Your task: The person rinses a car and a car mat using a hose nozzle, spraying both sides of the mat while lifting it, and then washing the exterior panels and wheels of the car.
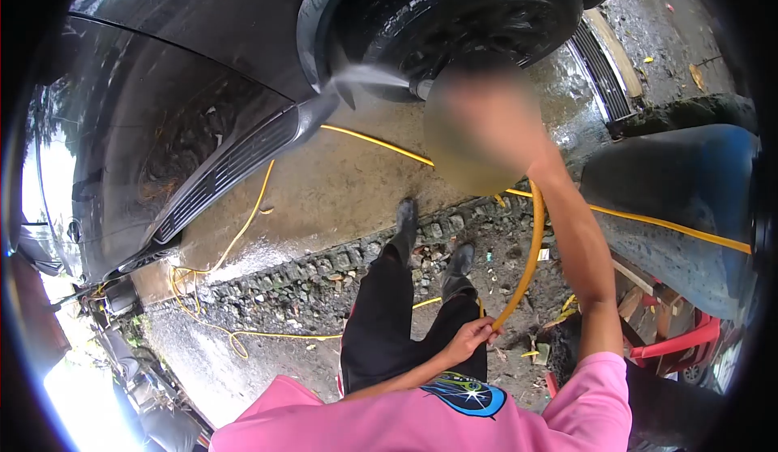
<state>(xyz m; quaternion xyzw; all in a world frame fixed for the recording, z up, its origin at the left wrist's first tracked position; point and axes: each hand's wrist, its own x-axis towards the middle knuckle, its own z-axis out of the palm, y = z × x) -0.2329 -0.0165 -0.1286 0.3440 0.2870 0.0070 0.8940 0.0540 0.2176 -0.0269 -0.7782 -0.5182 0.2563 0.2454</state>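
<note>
My right hand [498,120] is stretched forward by the wheel and smeared by a round blur, so its fingers do not show clearly. A spray nozzle [421,88] sticks out of that blur, throwing a fan of water [369,77] leftward at the wheel arch. From the same hand a thick yellow hose [531,249] curves down to my left hand [472,339], whose fingers are closed round it near my thigh. The dark, wet car [203,71] fills the upper left, its black tire [389,27] just beyond the nozzle.
Thin yellow hose [243,229] snakes over the wet concrete [324,185] and beside my boots [407,221]. A rough stone edge [279,278] crosses the ground. To the right stand a blue barrel [673,176], a red plastic chair [681,339] and a metal drain grate [598,67].
</note>
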